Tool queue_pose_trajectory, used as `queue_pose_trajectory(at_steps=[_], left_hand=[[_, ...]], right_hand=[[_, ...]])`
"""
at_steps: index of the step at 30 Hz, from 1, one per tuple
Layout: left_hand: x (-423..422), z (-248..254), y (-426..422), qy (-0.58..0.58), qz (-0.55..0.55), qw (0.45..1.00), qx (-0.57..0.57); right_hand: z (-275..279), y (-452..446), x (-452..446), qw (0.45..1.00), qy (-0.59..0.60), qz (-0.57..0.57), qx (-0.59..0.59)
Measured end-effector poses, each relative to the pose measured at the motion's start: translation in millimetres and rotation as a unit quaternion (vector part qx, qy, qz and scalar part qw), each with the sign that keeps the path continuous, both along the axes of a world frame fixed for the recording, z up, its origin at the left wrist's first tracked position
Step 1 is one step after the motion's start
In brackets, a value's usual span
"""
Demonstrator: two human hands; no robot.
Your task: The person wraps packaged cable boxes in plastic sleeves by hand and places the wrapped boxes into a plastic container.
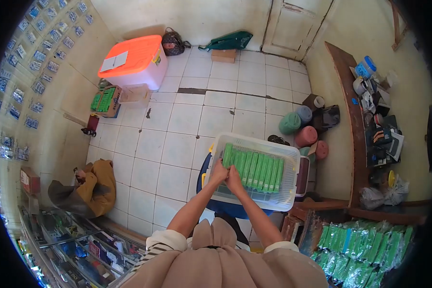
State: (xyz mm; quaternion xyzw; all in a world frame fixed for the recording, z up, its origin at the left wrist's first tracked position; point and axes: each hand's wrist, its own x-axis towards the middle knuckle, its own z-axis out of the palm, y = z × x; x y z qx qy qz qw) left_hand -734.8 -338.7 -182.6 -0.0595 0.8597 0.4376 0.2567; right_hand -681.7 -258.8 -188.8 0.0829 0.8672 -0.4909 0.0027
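Note:
A clear plastic bin stands in front of me, holding a row of upright green boxes. At the left end of the row, both hands meet on the nearest green box. My left hand has its fingers closed at the box's lower left side. Close beside it, my right hand is closed at the lower end of the same box. The fingertips are small and partly hidden. Something blue lies under the bin.
An orange-lidded box and a carton of green boxes stand back left. A person sits at left. Rolls and a cluttered desk are at right. Wrapped green packs lie lower right.

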Motion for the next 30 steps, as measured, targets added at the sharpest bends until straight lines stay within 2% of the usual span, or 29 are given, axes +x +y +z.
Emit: queue_pose_trajectory(at_steps=[2,5,8,10,12,14,15,17,21,23,24,26,28,30], left_hand=[[1.4,-26.9,-0.9,0.043,-0.010,0.998,-0.033],[3.1,-40.2,-2.3,0.052,-0.011,0.997,-0.051],[4.4,-19.7,-0.6,-0.003,-0.012,0.998,-0.056],[2.1,-33.0,3.4,0.000,-0.038,0.996,-0.085],[3.8,-39.7,3.9,0.004,-0.062,0.991,-0.115],[9.2,-39.8,5.4,0.084,-0.041,0.989,-0.117],[11.7,-45.9,4.6,0.085,-0.043,0.989,-0.117],[12.2,-61.5,-0.7,0.116,-0.095,0.985,-0.088],[8.7,-5.2,1.8,0.206,-0.198,0.955,-0.074],[9.1,25.2,5.2,0.318,-0.254,0.913,-0.029],[9.6,47.8,8.7,0.328,-0.270,0.905,-0.017],[16.6,93.8,15.2,0.292,-0.317,0.896,0.109],[28.9,117.4,24.0,0.300,-0.365,0.868,0.153],[50.9,137.2,41.7,0.299,-0.417,0.833,0.205]], right_hand=[[-5.3,4.5,0.6,0.999,-0.025,-0.002,0.034],[-7.8,6.6,-4.1,0.999,-0.011,-0.015,0.040],[-2.3,7.8,-6.4,0.996,0.033,-0.021,0.086],[-3.9,10.9,-4.1,0.986,0.005,0.051,0.161],[-4.2,9.6,-4.2,0.986,-0.001,0.051,0.160],[-2.0,11.5,-4.4,0.986,-0.007,0.048,0.162],[0.3,13.4,-4.5,0.983,-0.008,0.067,0.172],[1.9,16.0,-2.2,0.980,-0.006,0.080,0.182],[15.8,29.2,8.5,0.994,-0.031,0.028,0.105],[42.9,43.1,23.5,0.995,-0.030,-0.017,0.091],[64.5,51.4,33.3,0.997,-0.013,-0.026,0.070],[97.1,63.8,58.9,0.996,0.010,-0.069,0.059],[121.4,70.3,94.4,0.981,0.089,-0.164,0.060],[155.9,67.6,136.9,0.951,0.112,-0.268,0.109]])
